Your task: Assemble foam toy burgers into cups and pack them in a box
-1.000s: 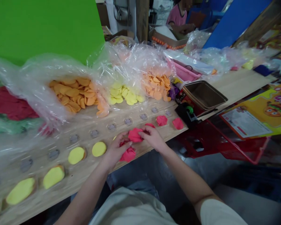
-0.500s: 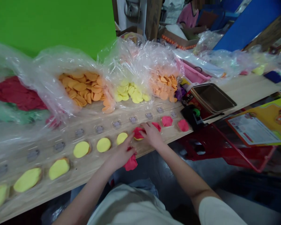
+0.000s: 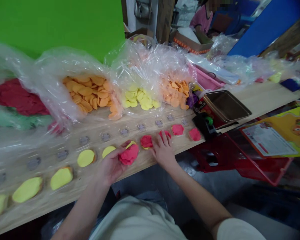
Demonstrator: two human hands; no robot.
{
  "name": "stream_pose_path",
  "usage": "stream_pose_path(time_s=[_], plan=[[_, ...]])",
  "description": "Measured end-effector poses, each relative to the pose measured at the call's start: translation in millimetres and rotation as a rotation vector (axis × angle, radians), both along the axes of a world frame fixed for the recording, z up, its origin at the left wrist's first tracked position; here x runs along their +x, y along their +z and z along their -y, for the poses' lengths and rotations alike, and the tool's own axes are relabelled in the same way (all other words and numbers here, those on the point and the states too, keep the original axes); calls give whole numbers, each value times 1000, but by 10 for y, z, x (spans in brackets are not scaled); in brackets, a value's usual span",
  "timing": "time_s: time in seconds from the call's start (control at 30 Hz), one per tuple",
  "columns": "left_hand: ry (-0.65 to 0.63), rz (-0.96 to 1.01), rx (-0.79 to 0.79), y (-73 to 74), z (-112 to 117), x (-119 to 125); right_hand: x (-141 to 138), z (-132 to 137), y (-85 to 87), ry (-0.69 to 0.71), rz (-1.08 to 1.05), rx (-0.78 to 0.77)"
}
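The left hand (image 3: 111,166) clasped a floppy wad of pink foam discs (image 3: 129,155) above the pale wooden worktop (image 3: 95,176). The right hand (image 3: 163,152) lay flat and released beside a single pink disc (image 3: 146,141). The wad looked loosely gripped and could slip off the near edge.

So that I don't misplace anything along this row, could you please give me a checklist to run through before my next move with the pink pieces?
1. Left hand grips the pink stack: ok.
2. Right hand is empty, spread flat on the board: ok.
3. Pink piece beside the right hand lies flat, a yellow edge showing beneath: ok.
4. Yellow disc behind the pink stack is in plain sight: not ok, mostly hidden.
5. Other yellow discs further left lie bare: ok.
6. Count of pieces in the pink stack: cannot tell.
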State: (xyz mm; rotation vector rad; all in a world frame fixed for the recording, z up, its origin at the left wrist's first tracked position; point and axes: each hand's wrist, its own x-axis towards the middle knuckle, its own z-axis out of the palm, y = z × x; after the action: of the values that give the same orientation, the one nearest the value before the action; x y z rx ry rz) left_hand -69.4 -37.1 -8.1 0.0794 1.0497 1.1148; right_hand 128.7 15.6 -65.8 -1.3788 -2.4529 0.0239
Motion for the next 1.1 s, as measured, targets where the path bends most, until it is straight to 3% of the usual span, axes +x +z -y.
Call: stream_pose_path(time_s=[0.13,0.27,0.33,0.43,0.47,0.63,0.77,0.87,0.97,1.1], plan=[[137,22,106,-12,98,-92,15,-103,-2,-68,-197,-2],[138,-60,161,4,178,-61,-83,-45,175,-84,-412,-77],[118,-126,182,23,201,-36,-233,31,290,-64,-580,-286],[140,-198,246,42,235,-21,-525,120,387,31,-818,-795],[137,-194,264,42,252,-27,-612,135,396,33,-880,-886],[62,-71,145,-10,387,-128,-821,145,424,-23,-1034,-750],[104,-29,99,-30,472,-243,-842,152,491,-51,-1213,-950],[-33,22,144,-2,497,-313,-851,169,533,-58,-1241,-1046],[-132,-176,174,-6,480,-339,-849,185,544,54,-1113,-1057],[-150,-782,282,-107,372,-332,-832,149,433,122,-927,-969]])
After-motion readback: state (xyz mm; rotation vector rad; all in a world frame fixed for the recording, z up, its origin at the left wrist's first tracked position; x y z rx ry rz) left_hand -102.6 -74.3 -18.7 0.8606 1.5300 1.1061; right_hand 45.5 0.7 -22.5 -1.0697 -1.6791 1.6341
